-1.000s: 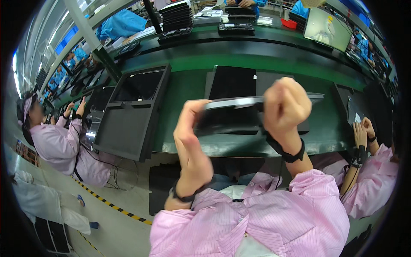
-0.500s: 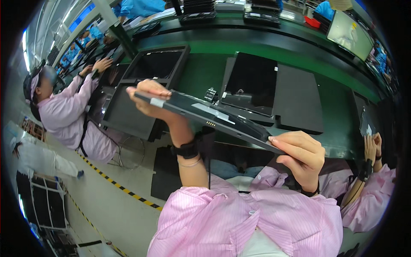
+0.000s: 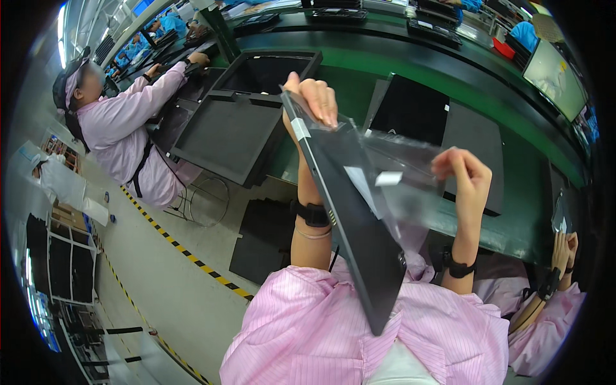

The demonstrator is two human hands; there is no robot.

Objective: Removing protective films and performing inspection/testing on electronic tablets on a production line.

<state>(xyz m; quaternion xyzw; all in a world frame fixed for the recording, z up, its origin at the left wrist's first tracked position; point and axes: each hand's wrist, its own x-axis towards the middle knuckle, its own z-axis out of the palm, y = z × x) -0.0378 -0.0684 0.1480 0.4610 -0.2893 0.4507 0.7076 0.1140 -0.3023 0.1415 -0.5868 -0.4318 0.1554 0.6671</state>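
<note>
Head view: left hand [image 3: 312, 97] fingers clenched on top edge of tilted dark panel [image 3: 350, 218]; right hand [image 3: 463, 174] fingers pinching clear film [image 3: 404, 170] peeled off panel, above green bench [image 3: 532, 160].

Green conveyor bench [image 3: 410, 70] — grey floor [image 3: 167, 282] w/ yellow-black hazard tape [image 3: 192, 260]

Panel [image 3: 359, 237] was black with white labels; film [image 3: 404, 173] clear, greyish. Sleeves [image 3: 333, 321] were pink, finely pinstriped. Wrist straps [image 3: 312, 213] black. Bench [image 3: 513, 154] was green, trays [image 3: 231, 131] black. Floor tape [image 3: 186, 256] striped yellow-black.
</note>
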